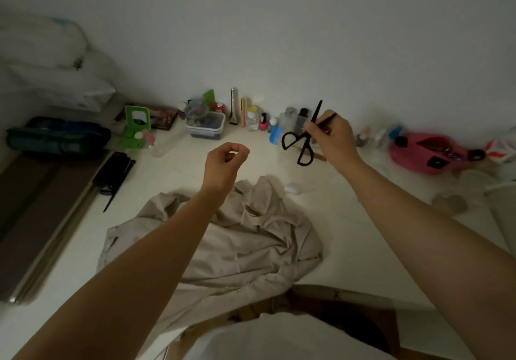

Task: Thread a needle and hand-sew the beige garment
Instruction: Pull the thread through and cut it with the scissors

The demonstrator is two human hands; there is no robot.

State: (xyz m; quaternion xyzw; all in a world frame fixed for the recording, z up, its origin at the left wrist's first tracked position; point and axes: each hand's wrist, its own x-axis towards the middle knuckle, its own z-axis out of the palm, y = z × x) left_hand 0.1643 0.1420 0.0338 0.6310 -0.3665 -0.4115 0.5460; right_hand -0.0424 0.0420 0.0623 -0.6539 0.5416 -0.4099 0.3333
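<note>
Beige garment [223, 248] rumpled, left hand [224, 164] curled, perhaps pinching something, right hand [336, 139] gripping open black scissors [317, 109]

Where hands can pass
Bare table [349, 234] right of the beige garment [223, 242]; bottles [252, 121] line the wall [279, 38], a pink bag [427, 156] sits far right.

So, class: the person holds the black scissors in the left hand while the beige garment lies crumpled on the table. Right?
Not quite. The head view shows the black scissors in the right hand, not the left hand. The beige garment does lie crumpled on the table.
</note>
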